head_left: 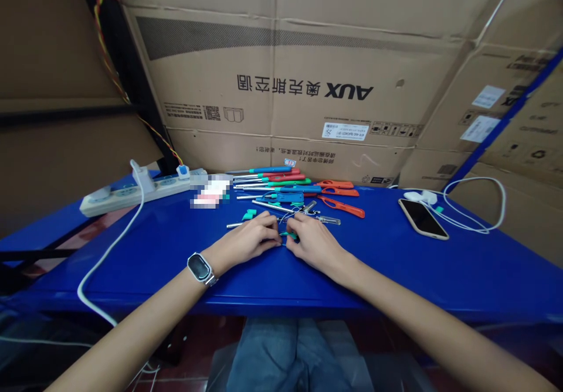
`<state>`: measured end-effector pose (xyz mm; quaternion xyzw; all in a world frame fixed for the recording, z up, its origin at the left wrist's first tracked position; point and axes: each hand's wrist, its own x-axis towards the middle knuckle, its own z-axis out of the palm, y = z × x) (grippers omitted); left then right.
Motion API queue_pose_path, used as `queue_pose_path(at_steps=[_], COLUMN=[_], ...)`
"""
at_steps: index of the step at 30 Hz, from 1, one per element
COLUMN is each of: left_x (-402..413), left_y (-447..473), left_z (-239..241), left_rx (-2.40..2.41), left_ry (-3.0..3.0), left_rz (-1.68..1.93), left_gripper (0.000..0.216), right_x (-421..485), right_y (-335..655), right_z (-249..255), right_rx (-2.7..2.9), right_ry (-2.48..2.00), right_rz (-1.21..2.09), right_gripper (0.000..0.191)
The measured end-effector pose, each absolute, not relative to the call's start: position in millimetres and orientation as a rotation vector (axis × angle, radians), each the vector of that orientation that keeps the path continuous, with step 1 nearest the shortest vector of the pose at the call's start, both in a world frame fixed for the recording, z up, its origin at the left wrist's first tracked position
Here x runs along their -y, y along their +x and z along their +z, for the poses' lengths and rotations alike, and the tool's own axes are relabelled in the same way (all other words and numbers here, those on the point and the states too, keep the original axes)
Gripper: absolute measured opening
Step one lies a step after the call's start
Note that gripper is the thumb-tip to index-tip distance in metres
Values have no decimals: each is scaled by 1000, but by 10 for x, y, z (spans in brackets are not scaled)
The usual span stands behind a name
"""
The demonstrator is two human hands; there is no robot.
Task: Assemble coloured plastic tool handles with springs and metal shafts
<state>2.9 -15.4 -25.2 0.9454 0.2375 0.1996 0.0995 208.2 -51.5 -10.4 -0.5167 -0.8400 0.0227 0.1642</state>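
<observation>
My left hand (257, 237), with a watch (201, 268) on its wrist, rests low over the blue table, its fingers bent together; whatever lies in them is hidden. Close beside it, my right hand (313, 241) curls thumb and fingers round a small green plastic part (289, 235). Thin wires (299, 211) and a clear plastic piece (329, 220) lie just beyond the fingertips. A metal tube (234, 225) sticks out past my left hand, near a loose green piece (249, 214). Behind both hands lie several long-nosed lighters (285, 188) with blue, red, green and orange handles (341, 205).
A phone (424, 219) and a coiled white cable (479, 228) lie at the right. On the left a power strip (127, 196) carries a charger, whose white cord (112, 248) hangs over the table's front edge. Cardboard (281, 111) walls the back.
</observation>
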Motion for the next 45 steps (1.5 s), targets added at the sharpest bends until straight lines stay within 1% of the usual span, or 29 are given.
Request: queue_pose_path(at_steps=[5,8,12,15,21,25,27,31,38,42,45], left_x=[146,145,167,197,114,-143,-265,-346,-239,-175,-103], left_y=[21,20,19,9,-28,-10,9,3,-78,-55,-23], left_z=[-257,-238,-196,-172,-110,-36,-13,-51,-155,-90,-21], left_rx=[-700,-714,-793,-846,-888,-1043,-1089,-1151,-1063,-1047,-1032], left_ry=[2807,2806,2786,2763,2717,2774,2778,2744,2683,2656,2725], left_rz=[600,590,548,580,818,736,745,899,1051,1200,1354], left_gripper=[24,24,18,20,21,21,20,22,22,20,19], right_x=[536,548,506,405,84,-217,-376,-607,-664,-568,-388], right_y=[2139,2179,2219,2277,2486,2463,2366,2130,2035,2179,2339], right_z=[-76,-90,-117,-104,-29,-9,1,21,8,22,43], right_rx=[2458,2425,2320,2228,2183,2268,2321,2423,2425,2339,2233], right_ry=[-1442,-1405,-1315,-1280,-1302,-1339,-1337,-1401,-1425,-1312,-1154], right_rz=[48,118,261,288,235,101,29,-16,-9,-2,118], right_gripper=[8,9,10,10,13,13,22,31,31,31,31])
